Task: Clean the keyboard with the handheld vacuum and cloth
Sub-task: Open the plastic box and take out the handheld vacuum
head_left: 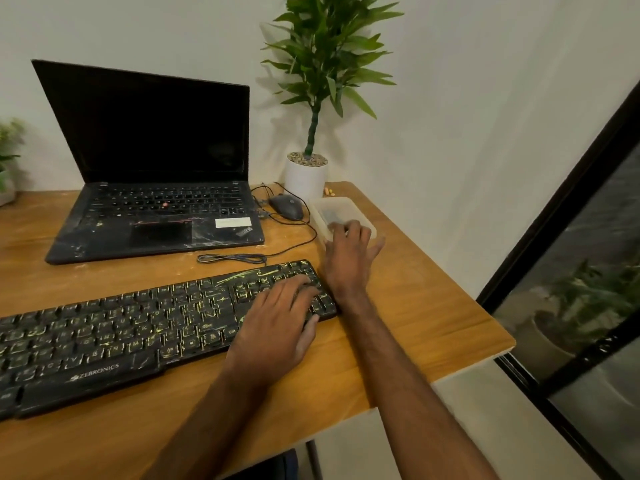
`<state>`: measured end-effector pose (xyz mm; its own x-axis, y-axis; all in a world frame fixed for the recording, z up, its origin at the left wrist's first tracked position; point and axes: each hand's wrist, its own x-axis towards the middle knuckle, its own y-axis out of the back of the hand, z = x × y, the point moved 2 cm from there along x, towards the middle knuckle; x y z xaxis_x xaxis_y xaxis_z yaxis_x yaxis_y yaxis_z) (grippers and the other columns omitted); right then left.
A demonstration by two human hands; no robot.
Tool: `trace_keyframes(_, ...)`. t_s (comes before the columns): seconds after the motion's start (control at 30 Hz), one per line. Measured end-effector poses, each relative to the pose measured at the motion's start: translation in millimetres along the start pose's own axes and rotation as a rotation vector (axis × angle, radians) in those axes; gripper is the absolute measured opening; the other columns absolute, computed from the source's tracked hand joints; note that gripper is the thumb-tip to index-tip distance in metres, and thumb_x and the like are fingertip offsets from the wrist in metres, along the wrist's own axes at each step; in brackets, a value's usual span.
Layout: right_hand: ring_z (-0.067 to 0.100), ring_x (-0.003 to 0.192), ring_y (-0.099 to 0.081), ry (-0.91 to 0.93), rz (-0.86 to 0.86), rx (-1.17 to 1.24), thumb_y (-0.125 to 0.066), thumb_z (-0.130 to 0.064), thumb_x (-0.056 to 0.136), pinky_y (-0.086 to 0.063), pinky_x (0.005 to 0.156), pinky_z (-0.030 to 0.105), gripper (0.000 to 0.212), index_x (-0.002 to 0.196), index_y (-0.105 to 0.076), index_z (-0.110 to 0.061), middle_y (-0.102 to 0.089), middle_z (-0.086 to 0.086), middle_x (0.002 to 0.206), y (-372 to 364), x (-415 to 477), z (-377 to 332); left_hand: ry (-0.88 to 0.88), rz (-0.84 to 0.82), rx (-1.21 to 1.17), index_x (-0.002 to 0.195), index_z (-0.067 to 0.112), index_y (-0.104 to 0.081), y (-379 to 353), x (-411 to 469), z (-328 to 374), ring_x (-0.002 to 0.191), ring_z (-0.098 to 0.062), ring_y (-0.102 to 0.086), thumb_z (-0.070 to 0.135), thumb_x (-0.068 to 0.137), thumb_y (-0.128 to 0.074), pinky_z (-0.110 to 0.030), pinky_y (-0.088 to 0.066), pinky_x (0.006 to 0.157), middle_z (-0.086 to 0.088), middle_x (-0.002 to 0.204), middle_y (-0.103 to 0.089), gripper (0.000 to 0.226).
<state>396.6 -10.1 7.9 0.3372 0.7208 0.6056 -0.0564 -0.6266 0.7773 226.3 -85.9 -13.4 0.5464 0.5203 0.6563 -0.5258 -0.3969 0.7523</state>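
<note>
A black keyboard (pixel 121 327) streaked with yellow marks lies slantwise across the wooden desk (pixel 415 306). My left hand (pixel 277 327) rests flat on its right end, over the number pad, fingers nearly straight. My right hand (pixel 349 258) reaches past the keyboard's far right corner, fingers spread, with the fingertips over the near rim of a translucent plastic box (pixel 332 207). A grey object (pixel 330 214) lies inside the box; I cannot tell what it is. No vacuum or cloth shows plainly.
A dusty black laptop (pixel 156 202) stands open at the back. A black mouse (pixel 286 206) and its looped cable (pixel 232 259) lie between laptop and box. A white potted plant (pixel 306 174) stands in the corner. The desk's right edge drops beside a dark window frame (pixel 554 220).
</note>
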Motion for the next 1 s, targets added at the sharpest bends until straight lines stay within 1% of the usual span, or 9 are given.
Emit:
trace_keyframes(0.23, 0.023, 0.118, -0.045, -0.017, -0.024, 0.016, -0.070, -0.027, 0.087, -0.013, 0.113, 0.071, 0.037, 0.124, -0.062, -0.025, -0.053, 0.001, 0.118, 62, -70, 23, 0.029, -0.040, -0.022, 0.126, 0.015, -0.059, 9, -3, 2, 0.117, -0.020, -0.056, 0.041, 0.095, -0.043, -0.036, -0.053, 0.091, -0.006, 0.127, -0.059, 0.043)
trace_keyframes(0.37, 0.023, 0.114, -0.049, 0.088, -0.007, 0.063, -0.065, -0.034, 0.089, -0.015, 0.113, 0.071, 0.036, 0.123, -0.063, -0.025, -0.055, 0.002, 0.115, 87, -111, 30, 0.014, -0.075, -0.020, 0.135, 0.012, -0.052, 12, -6, 12, 0.124, -0.024, -0.056, 0.049, 0.092, -0.058, -0.040, -0.048, 0.103, -0.009, 0.134, -0.058, 0.057)
trace_keyframes(0.43, 0.020, 0.127, -0.044, 0.133, -0.067, 0.173, -0.053, -0.049, 0.093, -0.012, 0.117, 0.066, 0.041, 0.127, -0.059, -0.025, -0.052, 0.001, 0.129, 93, -117, 35, 0.028, -0.123, -0.013, 0.144, 0.012, -0.044, 12, -7, 19, 0.137, -0.025, -0.047, 0.060, 0.088, -0.056, -0.043, -0.035, 0.115, -0.009, 0.147, -0.049, 0.075)
trace_keyframes(0.53, 0.010, 0.143, -0.028, 0.131, -0.159, 0.301, -0.034, -0.067, 0.094, -0.001, 0.122, 0.054, 0.064, 0.141, -0.046, -0.025, -0.040, -0.005, 0.151, 96, -113, 42, 0.120, -0.210, 0.011, 0.156, 0.011, -0.021, 7, -3, 28, 0.154, -0.025, -0.014, 0.076, 0.084, -0.045, -0.047, -0.010, 0.124, -0.009, 0.166, -0.019, 0.100)
trace_keyframes(0.63, 0.007, 0.147, -0.022, 0.175, -0.218, 0.214, -0.020, -0.073, 0.092, 0.010, 0.121, 0.046, 0.075, 0.149, -0.038, -0.028, -0.034, -0.008, 0.157, 94, -106, 43, 0.189, -0.268, 0.094, 0.159, 0.009, -0.009, -2, 5, 40, 0.155, -0.026, 0.006, 0.074, 0.086, -0.031, -0.048, 0.004, 0.124, -0.012, 0.168, 0.001, 0.101)
trace_keyframes(0.73, 0.007, 0.142, -0.033, 0.196, -0.172, 0.205, -0.026, -0.069, 0.094, -0.002, 0.123, 0.046, 0.067, 0.141, -0.051, -0.028, -0.048, -0.007, 0.149, 85, -105, 49, 0.239, -0.285, 0.165, 0.157, 0.005, -0.026, -7, 15, 50, 0.155, -0.031, 0.005, 0.067, 0.087, -0.029, -0.053, 0.000, 0.124, -0.018, 0.167, 0.000, 0.093)
trace_keyframes(0.8, 0.008, 0.138, -0.041, 0.212, -0.122, 0.235, -0.033, -0.065, 0.096, -0.012, 0.123, 0.044, 0.060, 0.135, -0.057, -0.026, -0.056, -0.005, 0.142, 80, -106, 58, 0.229, -0.281, 0.165, 0.159, 0.007, -0.021, -13, 18, 51, 0.154, -0.030, 0.012, 0.067, 0.090, -0.033, -0.051, 0.006, 0.123, -0.017, 0.167, 0.008, 0.093)
trace_keyframes(0.87, 0.011, 0.135, -0.047, 0.269, -0.066, 0.213, -0.033, -0.060, 0.099, -0.021, 0.120, 0.042, 0.058, 0.131, -0.061, -0.021, -0.061, -0.002, 0.137, 77, -109, 62, 0.204, -0.268, 0.151, 0.160, 0.007, -0.015, -17, 19, 51, 0.154, -0.027, 0.015, 0.067, 0.090, -0.028, -0.046, 0.009, 0.123, -0.014, 0.167, 0.012, 0.093)
trace_keyframes(1.0, 0.019, 0.128, -0.057, 0.352, 0.029, 0.168, -0.028, -0.055, 0.104, -0.043, 0.107, 0.038, 0.061, 0.125, -0.066, -0.014, -0.066, 0.005, 0.130, 80, -111, 58, 0.174, -0.247, 0.099, 0.158, 0.005, -0.025, -22, 19, 50, 0.155, -0.026, 0.003, 0.057, 0.091, -0.028, -0.043, 0.002, 0.123, -0.014, 0.168, 0.000, 0.084)
